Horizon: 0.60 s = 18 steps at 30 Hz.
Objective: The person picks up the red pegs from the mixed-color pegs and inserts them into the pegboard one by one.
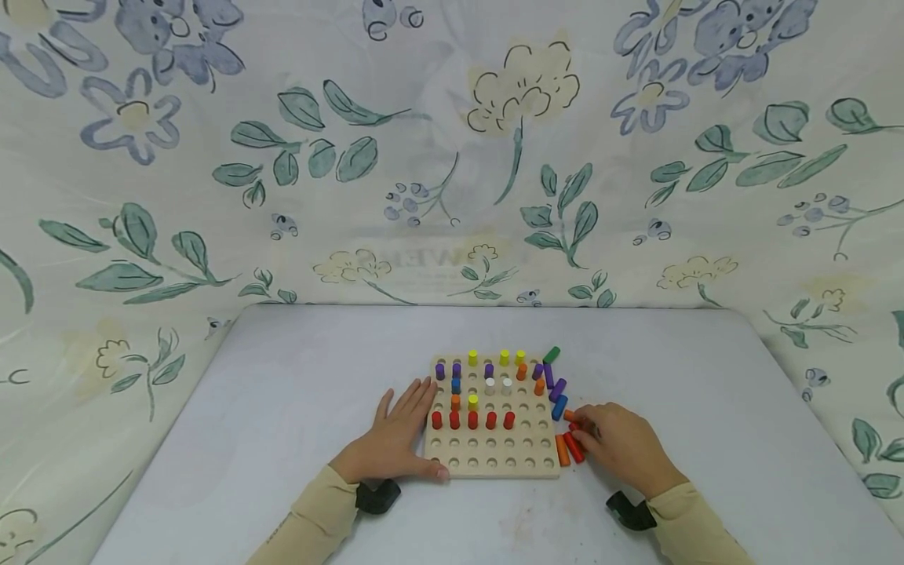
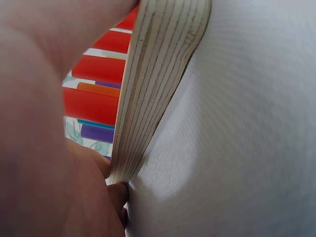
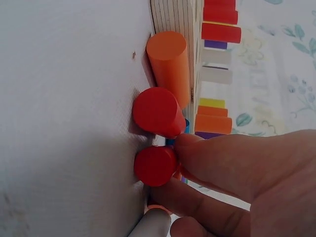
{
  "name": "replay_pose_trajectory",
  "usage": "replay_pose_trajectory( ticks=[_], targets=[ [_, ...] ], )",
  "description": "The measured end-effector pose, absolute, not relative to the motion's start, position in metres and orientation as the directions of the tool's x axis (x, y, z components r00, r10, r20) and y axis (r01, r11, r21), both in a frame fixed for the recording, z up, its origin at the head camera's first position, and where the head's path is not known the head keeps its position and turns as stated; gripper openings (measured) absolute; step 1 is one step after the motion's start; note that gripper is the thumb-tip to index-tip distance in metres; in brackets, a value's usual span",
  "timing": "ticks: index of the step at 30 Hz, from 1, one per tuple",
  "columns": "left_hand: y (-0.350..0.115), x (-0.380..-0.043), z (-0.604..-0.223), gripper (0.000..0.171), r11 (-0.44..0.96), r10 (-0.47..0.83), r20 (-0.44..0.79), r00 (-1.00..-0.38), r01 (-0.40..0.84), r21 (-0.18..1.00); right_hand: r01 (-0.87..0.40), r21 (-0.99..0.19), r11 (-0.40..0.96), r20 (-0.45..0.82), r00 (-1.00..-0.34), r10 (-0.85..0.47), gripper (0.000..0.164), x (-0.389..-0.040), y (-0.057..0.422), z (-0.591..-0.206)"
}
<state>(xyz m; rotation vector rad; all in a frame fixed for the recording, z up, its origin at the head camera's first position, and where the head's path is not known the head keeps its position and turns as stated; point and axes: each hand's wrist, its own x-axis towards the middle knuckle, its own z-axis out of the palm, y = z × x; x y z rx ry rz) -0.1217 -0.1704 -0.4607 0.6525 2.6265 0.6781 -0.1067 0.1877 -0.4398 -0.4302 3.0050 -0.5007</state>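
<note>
A pale wooden pegboard (image 1: 494, 473) lies on the table, set with upright coloured pegs. Five red pegs stand in one row, the middle one a red peg (image 1: 472, 421). My left hand (image 1: 395, 441) rests along the board's left side, fingers straight, thumb at the near corner. Off the right side, my right hand (image 1: 625, 446) pinches a red peg (image 3: 154, 165) between thumb and finger, low over the table. Beside it lie another red peg (image 3: 154, 109) and an orange peg (image 3: 168, 61), the latter against the board's edge.
More loose pegs trail up the board's right side: a blue peg (image 1: 559, 407), purple ones such as a purple peg (image 1: 558, 389), and a green peg (image 1: 552, 355) at the far corner. A flowered cloth (image 1: 438, 259) hangs behind the white table (image 1: 318, 353).
</note>
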Motion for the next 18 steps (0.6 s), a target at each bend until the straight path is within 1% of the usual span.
replay_pose_trajectory(
  ticks=[18],
  targets=[
    [-0.1710,-0.1202,-0.4594,0.129,0.774,0.515,-0.208,-0.832,0.347,0.529,-0.310,-0.308,0.900,0.008,-0.946,-0.323,0.021,-0.1055,0.1864,-0.4394]
  ],
)
